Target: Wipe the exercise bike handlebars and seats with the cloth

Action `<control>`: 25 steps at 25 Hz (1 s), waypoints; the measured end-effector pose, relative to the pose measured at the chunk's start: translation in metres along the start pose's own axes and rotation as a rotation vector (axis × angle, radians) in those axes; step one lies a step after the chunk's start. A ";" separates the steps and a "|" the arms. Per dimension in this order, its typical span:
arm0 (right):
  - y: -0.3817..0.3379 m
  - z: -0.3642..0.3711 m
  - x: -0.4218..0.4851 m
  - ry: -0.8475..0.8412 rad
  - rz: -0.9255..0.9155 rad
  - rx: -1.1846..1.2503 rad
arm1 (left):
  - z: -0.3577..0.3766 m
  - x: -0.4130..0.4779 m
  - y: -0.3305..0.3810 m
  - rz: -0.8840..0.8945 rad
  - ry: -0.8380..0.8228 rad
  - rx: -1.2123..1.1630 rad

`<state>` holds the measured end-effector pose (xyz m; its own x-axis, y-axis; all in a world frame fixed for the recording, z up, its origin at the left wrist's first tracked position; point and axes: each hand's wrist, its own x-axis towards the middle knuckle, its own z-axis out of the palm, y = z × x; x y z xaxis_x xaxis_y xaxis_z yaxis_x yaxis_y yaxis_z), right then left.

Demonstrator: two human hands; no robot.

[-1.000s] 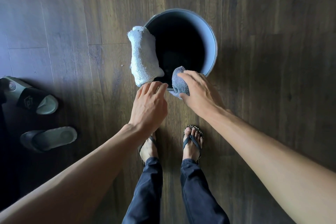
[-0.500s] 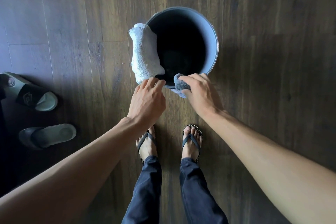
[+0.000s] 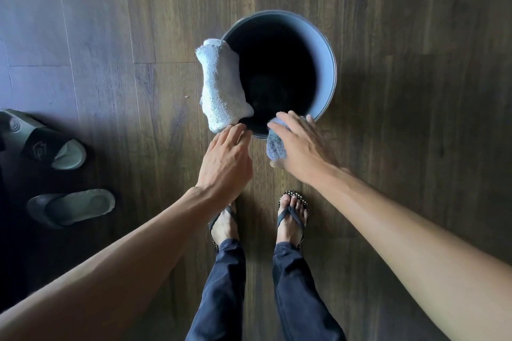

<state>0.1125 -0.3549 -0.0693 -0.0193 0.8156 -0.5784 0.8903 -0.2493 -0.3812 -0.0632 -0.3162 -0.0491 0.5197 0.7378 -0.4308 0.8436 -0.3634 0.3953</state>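
A grey bucket (image 3: 327,63) stands on the wooden floor in front of my feet. A white fluffy cloth (image 3: 221,83) hangs over its left rim. A smaller grey cloth (image 3: 275,144) is draped over the near rim. My right hand (image 3: 299,147) lies flat on the grey cloth with straight, spread fingers, its thumb below the cloth. My left hand (image 3: 225,160) reaches to the near rim, and its fingertips touch the lower end of the white cloth. No exercise bike is in view.
Two dark slippers (image 3: 52,144) (image 3: 72,206) lie on the floor at the left. My feet in sandals (image 3: 292,216) stand just behind the bucket. Dark wooden floor (image 3: 415,119) surrounds the bucket on all sides.
My right hand has uncurled from gripping the grey cloth and now lies spread over it on the rim. My left hand has crept slightly toward the white cloth's end.
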 end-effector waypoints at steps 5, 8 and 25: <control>0.004 0.003 -0.002 0.094 -0.032 -0.038 | 0.002 -0.002 0.002 -0.009 0.002 0.001; 0.002 0.000 0.001 0.118 -0.036 -0.033 | -0.002 0.001 0.003 -0.024 -0.009 -0.001; -0.007 -0.013 -0.010 0.185 0.009 0.108 | -0.014 0.002 0.005 -0.057 -0.019 -0.019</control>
<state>0.1126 -0.3541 -0.0517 0.0810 0.8924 -0.4440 0.8358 -0.3034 -0.4575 -0.0597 -0.3087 -0.0366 0.4737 0.7461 -0.4679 0.8691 -0.3104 0.3850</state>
